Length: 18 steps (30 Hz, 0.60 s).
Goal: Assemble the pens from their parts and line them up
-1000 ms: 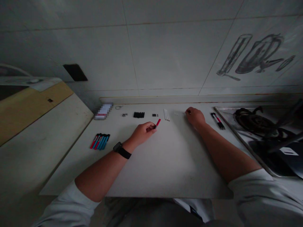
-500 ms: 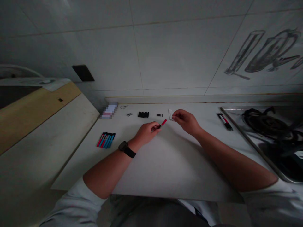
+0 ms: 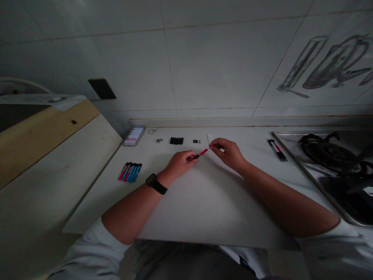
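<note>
My left hand (image 3: pixel 182 161) is closed on a red pen barrel (image 3: pixel 204 152) with a dark part near the fingers. The barrel's red end points up and to the right. Close to that end, my right hand (image 3: pixel 229 153) has its thumb and finger pinched together; what lies between them is too small to make out. Just behind the right fingertips is a small group of thin white sticks (image 3: pixel 209 138). Small dark parts (image 3: pixel 196 141) and a row of black pieces (image 3: pixel 176 140) lie farther left on the white counter (image 3: pixel 215 210).
Red and blue pens (image 3: pixel 130 172) lie side by side at left. Tiny springs or similar bits (image 3: pixel 159 140) and a phone (image 3: pixel 134 135) sit toward the back left. At right, more pens (image 3: pixel 277 150) lie beside a gas stove (image 3: pixel 323 151). A tiled wall (image 3: pixel 215 70) rises behind.
My right hand has moved slightly left and down from the white sticks to the red barrel's end. The barrel has shifted a little to the right in my left hand.
</note>
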Tool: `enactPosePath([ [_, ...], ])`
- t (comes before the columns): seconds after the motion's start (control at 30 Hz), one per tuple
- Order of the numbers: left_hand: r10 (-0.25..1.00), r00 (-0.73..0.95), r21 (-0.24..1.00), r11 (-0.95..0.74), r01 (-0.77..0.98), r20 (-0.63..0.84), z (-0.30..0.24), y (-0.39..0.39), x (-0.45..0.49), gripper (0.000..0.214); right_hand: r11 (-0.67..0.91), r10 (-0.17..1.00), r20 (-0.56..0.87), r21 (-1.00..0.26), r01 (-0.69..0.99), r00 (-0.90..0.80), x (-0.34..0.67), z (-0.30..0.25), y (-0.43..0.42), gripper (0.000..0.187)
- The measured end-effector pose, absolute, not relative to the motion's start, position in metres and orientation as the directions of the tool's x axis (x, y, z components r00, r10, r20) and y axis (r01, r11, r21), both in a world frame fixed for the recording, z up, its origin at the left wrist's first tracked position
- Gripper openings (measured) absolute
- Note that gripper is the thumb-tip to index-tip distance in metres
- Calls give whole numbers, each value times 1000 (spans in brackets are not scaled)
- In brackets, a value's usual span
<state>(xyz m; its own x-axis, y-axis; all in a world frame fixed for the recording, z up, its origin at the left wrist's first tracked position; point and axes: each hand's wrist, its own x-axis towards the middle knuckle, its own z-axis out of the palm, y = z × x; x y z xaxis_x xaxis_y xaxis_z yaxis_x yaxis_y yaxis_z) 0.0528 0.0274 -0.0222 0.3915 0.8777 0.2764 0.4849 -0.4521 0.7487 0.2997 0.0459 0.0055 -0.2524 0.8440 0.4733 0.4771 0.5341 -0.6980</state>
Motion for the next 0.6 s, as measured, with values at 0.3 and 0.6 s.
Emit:
enactPosePath([
  [0.3, 877, 389, 744, -457, 487, 284, -19, 26, 54, 12, 554, 831, 486, -672, 491, -271, 299, 10, 43, 26],
  [0.6, 873, 391, 755, -461, 467, 291, -23, 28, 53, 13, 568, 817, 513, -637, 521, -263, 302, 7, 45, 28],
])
